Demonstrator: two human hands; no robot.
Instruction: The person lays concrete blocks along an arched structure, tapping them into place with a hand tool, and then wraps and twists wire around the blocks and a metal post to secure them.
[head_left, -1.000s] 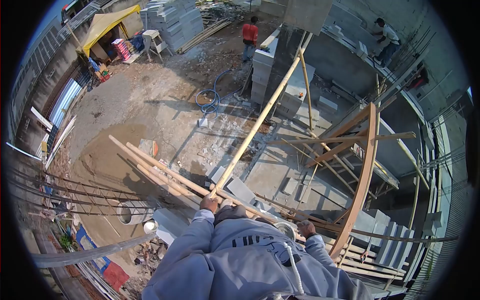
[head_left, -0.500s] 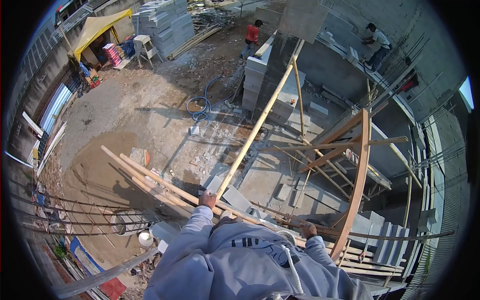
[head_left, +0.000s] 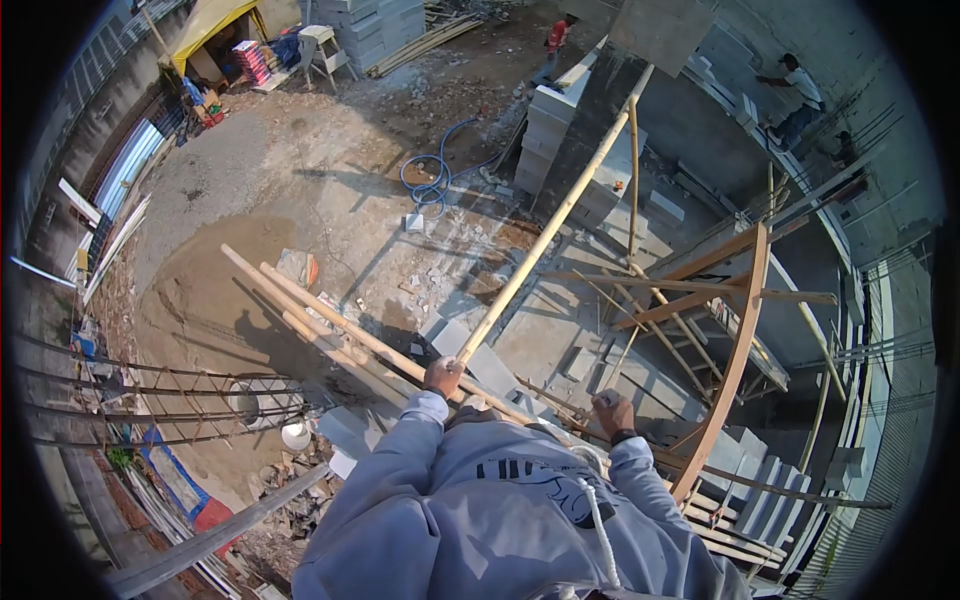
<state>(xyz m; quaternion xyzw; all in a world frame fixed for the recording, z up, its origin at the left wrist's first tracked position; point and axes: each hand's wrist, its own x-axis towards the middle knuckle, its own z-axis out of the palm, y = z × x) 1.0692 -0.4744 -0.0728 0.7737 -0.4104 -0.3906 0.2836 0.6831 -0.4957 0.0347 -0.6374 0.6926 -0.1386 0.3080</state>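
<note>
My left hand [head_left: 443, 376] is closed round the lower end of a long bamboo pole [head_left: 555, 220], which slants up and to the right to a grey panel [head_left: 660, 35]. Below this hand, several round poles [head_left: 330, 318] run out to the left from near my body. My right hand [head_left: 612, 412] is raised at the right of my chest with its fingers curled; whatever they may hold is too small to make out. A white rope [head_left: 597, 530] hangs over my grey top.
A curved wooden beam [head_left: 740, 360] rises at the right, crossed by planks. Grey blocks [head_left: 770, 490] lie at the lower right. Rebar [head_left: 160, 390] spans the left. One person in red [head_left: 557, 38] and another in white [head_left: 800, 88] are farther off. A blue hose [head_left: 430, 180] lies on the ground.
My right hand has risen from beside the poles and moved slightly inward. My left hand stays on the bamboo pole. The view has shifted, and the person in red has moved farther right.
</note>
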